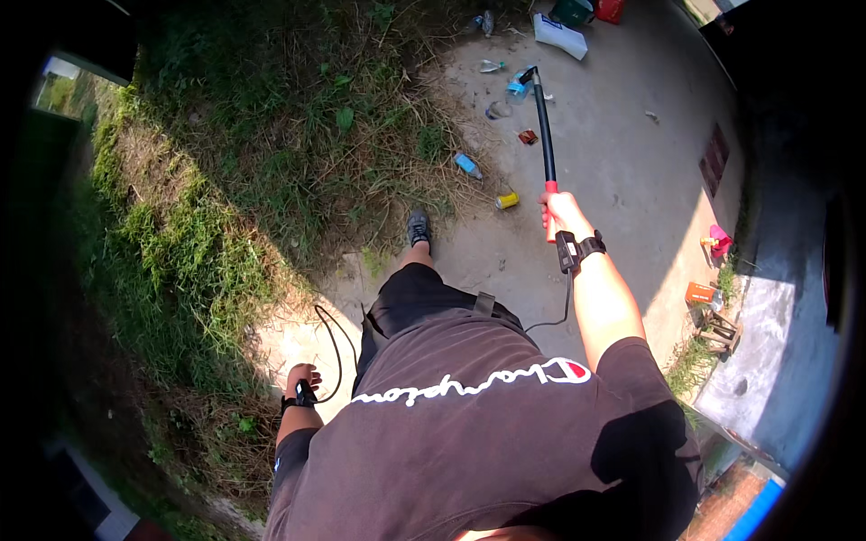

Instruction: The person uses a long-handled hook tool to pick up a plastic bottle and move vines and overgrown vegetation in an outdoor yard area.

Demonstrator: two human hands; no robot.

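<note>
My right hand (565, 213) is closed round the red grip of a long-handled tool (544, 126) with a black shaft. The tool reaches forward over the concrete, and its dark, bent head overlaps a clear plastic bottle with a blue label (517, 91); whether they touch I cannot tell. At my left side hangs my left hand (303, 377), fingers loosely bent and apart, with nothing seen in it. Nearer me lie a yellow can (507, 200), a blue-labelled bottle (467, 165) and a small red packet (528, 137). Another clear bottle (492, 66) is beyond.
Grass and weeds (298, 117) border the concrete (613, 135) on the left. A white container (560, 37), a dark green object (572, 11) and a red object (610, 10) stand far ahead. To the right are a small wooden stool (719, 332) and an orange box (699, 293). Cables run from both wrists.
</note>
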